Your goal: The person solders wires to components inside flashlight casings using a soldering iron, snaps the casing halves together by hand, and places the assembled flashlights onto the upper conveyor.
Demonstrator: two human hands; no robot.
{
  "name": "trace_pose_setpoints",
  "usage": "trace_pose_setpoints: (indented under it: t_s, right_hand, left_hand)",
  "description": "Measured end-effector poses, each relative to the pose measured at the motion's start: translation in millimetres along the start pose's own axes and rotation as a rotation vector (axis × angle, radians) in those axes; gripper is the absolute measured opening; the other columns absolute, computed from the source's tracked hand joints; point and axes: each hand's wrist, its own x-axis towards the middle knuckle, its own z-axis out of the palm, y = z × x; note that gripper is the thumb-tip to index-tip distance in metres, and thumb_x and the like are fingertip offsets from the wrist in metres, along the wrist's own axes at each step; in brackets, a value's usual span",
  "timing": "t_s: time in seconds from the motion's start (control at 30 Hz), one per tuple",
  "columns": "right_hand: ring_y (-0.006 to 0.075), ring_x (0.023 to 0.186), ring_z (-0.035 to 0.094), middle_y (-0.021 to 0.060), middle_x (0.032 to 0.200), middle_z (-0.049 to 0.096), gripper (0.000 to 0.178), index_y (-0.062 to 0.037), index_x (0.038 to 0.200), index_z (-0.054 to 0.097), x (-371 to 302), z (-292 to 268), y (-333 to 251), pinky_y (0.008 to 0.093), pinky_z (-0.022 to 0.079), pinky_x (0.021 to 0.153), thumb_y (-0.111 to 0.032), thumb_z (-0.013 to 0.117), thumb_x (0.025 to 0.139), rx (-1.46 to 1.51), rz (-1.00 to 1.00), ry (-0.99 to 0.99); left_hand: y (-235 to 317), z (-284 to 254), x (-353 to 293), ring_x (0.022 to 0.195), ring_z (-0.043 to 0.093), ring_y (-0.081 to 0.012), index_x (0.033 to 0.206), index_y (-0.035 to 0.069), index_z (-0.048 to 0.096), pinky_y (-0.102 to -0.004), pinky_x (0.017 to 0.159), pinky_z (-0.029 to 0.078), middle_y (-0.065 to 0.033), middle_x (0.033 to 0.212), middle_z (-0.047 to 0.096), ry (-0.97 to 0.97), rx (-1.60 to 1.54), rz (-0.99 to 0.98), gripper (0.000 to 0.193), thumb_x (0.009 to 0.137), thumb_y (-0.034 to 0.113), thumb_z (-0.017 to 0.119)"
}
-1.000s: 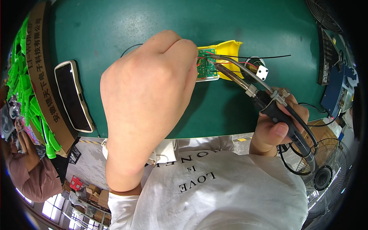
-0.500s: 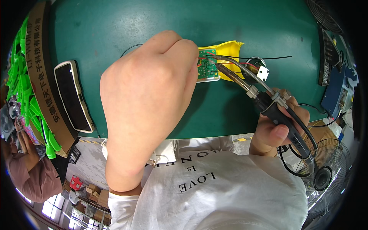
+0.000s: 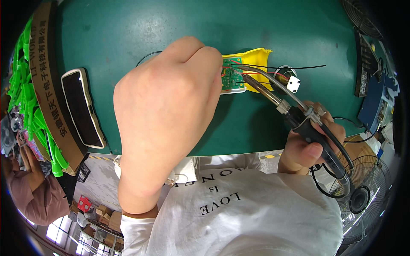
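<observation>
Green circuit board (image 3: 235,77) sits against a yellow shell (image 3: 259,64), just right of the left hand (image 3: 168,94), which is curled, fingertips hidden, so can't tell its grip. Right hand (image 3: 307,147)'s wrapped around a soldering iron (image 3: 311,131), tip at the board.

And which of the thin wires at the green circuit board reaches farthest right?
The long upper black wire; only its tip passes the small white square plate.
</observation>
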Motion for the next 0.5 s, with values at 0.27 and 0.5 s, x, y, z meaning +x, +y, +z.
trace_pose_setpoints:
  t_s: [0.27,0.5]
  right_hand:
    - [0.0263,0.064,0.058,0.0195,0.07,0.053,0.044,-0.0008,0.079,0.041,1.1,1.9,-1.2,0.0368,0.05,0.059,-0.042,0.054,0.077,-0.012,0.027,-0.003]
    - [0.0257,0.063,0.058,0.0187,0.068,0.053,0.044,-0.001,0.078,0.041,0.8,-2.1,-1.5,0.0366,0.05,0.059,-0.043,0.054,0.077,-0.051,0.042,-0.032]
  left_hand:
    - [-0.8,0.2,-0.2,0.045,0.046,-0.0157,0.069,0.008,0.057,-0.0257,0.043,0.037,-0.0011,0.068,0.057,-0.005,-0.002,0.002,0.005,0.067,0.005,0.061]
    - [-2.0,1.9,-0.9,0.045,0.046,-0.0157,0.069,0.007,0.058,-0.0258,0.044,0.037,-0.0012,0.067,0.057,0.02,-0.004,0.021,0.005,0.067,0.005,0.061]
